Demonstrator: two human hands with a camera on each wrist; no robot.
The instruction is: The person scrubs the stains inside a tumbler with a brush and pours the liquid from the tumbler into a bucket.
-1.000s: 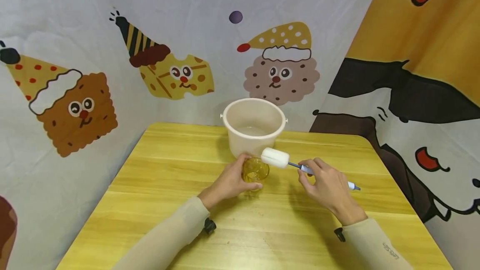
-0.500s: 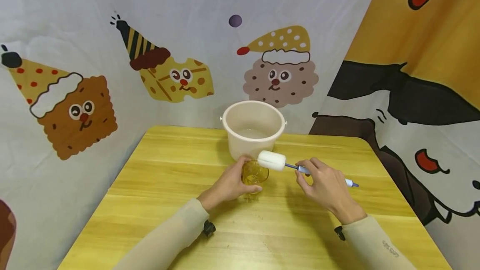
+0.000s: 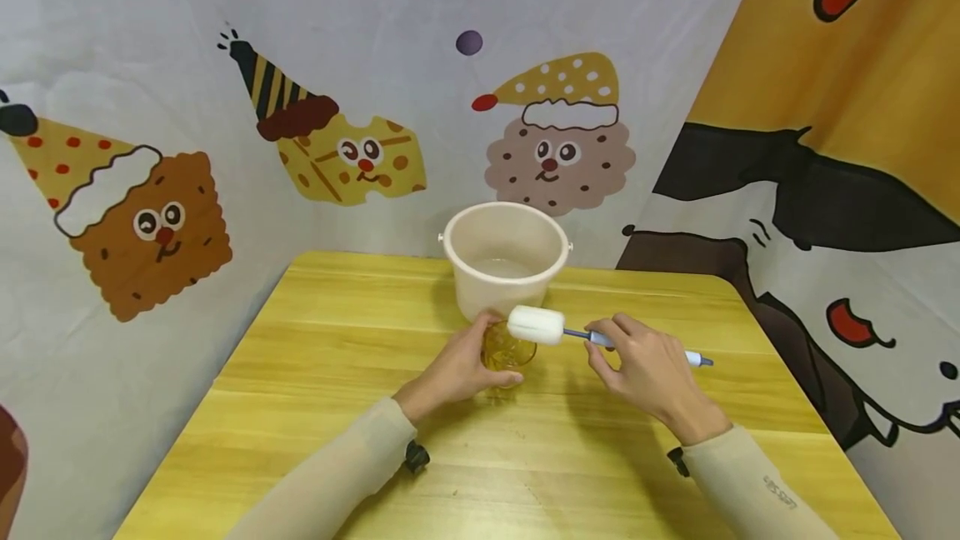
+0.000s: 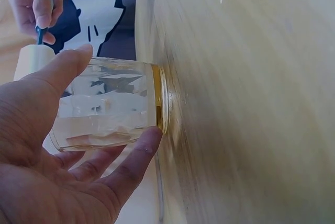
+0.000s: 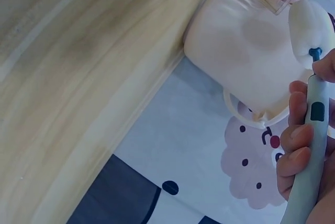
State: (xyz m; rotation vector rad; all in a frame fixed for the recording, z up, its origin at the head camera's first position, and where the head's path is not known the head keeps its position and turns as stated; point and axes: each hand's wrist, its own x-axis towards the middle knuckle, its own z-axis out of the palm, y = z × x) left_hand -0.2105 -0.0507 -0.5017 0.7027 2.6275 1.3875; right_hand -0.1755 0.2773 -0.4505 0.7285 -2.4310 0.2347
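My left hand [image 3: 457, 365] holds an amber, see-through drinking glass [image 3: 504, 361], thumb on one side and fingers on the other. In the left wrist view, the base of the glass [image 4: 115, 98] is at the tabletop; whether it touches I cannot tell. My right hand [image 3: 651, 369] grips the pale blue handle of a sponge cup brush [image 3: 536, 325]. The brush's white sponge head is just over the glass's rim, outside it, and hides part of the rim. In the right wrist view, fingers and thumb wrap the brush handle [image 5: 314, 145].
A cream bucket [image 3: 480, 294] stands right behind the glass, near the table's back edge. The wooden table [image 3: 360, 290] has a yellow grain. Behind it hangs a cloth [image 3: 375, 7] printed with cartoon figures.
My right hand has moved the sponge brush slightly left, so its head now covers more of the glass's rim. The left hand keeps its hold on the glass in about the same place.
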